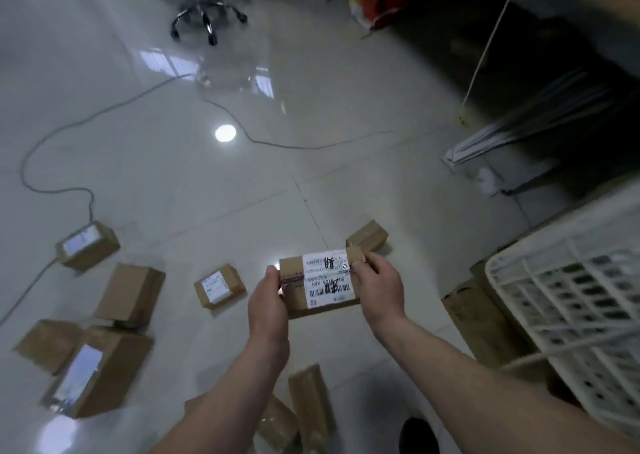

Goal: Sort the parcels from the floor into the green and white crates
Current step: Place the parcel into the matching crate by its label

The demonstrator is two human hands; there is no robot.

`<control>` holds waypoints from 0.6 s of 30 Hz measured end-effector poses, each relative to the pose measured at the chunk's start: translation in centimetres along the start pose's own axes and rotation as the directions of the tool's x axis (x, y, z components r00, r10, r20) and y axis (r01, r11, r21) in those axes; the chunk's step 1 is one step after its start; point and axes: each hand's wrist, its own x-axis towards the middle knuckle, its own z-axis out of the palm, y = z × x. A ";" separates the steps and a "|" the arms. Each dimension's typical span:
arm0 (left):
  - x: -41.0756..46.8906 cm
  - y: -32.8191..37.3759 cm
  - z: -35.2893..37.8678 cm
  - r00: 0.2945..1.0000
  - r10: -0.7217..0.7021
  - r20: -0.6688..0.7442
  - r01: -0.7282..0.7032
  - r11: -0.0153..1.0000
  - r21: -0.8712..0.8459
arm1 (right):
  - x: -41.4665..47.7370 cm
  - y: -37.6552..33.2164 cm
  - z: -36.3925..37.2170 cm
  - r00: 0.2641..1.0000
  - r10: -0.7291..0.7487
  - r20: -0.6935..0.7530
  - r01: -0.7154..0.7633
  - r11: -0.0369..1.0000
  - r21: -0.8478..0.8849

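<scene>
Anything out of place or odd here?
A loose grey cable snakes across the floor up to the far-left parcel, a likely trip hazard. The held parcel shows its label upside down.

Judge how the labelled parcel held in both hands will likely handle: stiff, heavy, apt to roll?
Probably stiff: the parcel shows square cardboard edges between the left hand and right hand. Likely light, as a grip at each end carries it. Flat faces suggest no rolling.

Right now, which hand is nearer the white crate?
Right. The right hand grips the end of the held parcel that faces the white crate; the left hand grips the opposite end, farther from it.
</scene>
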 end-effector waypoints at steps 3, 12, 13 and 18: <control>-4.3 5.6 1.5 0.983 0.070 0.167 -0.065 0.997 -0.031 | -2.1 -7.3 -3.2 0.978 -0.037 -0.206 0.067 0.988 0.142; -21.0 18.9 10.8 0.773 0.241 0.587 -0.286 0.958 -0.016 | -12.8 -23.0 -19.6 0.816 -0.019 -0.578 0.260 0.905 0.337; -23.1 19.7 12.2 0.741 0.249 0.624 -0.305 0.952 -0.018 | -13.9 -24.1 -21.8 0.793 -0.021 -0.609 0.287 0.894 0.344; -34.2 20.9 18.4 0.562 0.238 0.792 -0.366 0.931 -0.020 | -20.1 -27.6 -33.1 0.647 -0.063 -0.760 0.386 0.886 0.255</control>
